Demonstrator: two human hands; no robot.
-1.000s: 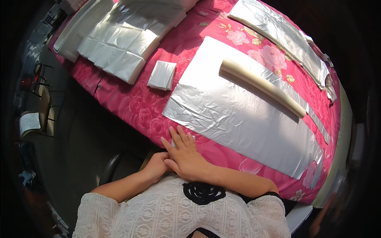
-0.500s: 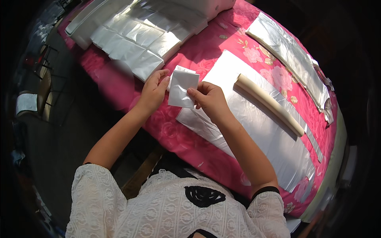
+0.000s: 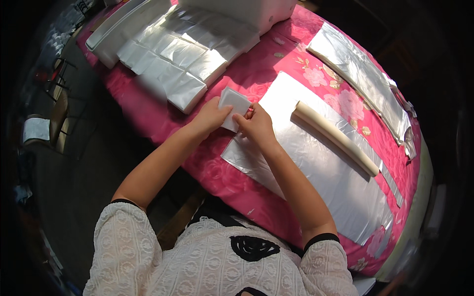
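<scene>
A small folded packet of white, silvery film (image 3: pixel 234 101) is held between my two hands above the table's near edge. My left hand (image 3: pixel 211 118) grips its left side, thumb on top. My right hand (image 3: pixel 257 127) pinches the lower right edge, fingers curled. Just beyond my left hand lie rows of similar silvery packets (image 3: pixel 170 74) packed side by side. Close to my right hand is a large flat sheet of silvery film (image 3: pixel 316 167). On that sheet rests a cream-coloured tube (image 3: pixel 335 140).
White plastic bins (image 3: pixel 242 12) stand behind the packet rows. A pink floral tablecloth (image 3: pixel 212 172) covers the table. Along its far right side runs a long folded stack of silvery film (image 3: pixel 355 71). Off to the left, a chair (image 3: pixel 59 116) has a white cloth (image 3: pixel 36 129) beside it.
The packet has tilted and come slightly right, away from the packet rows. My left hand has moved right and closed on it, its fingers having been more spread before.
</scene>
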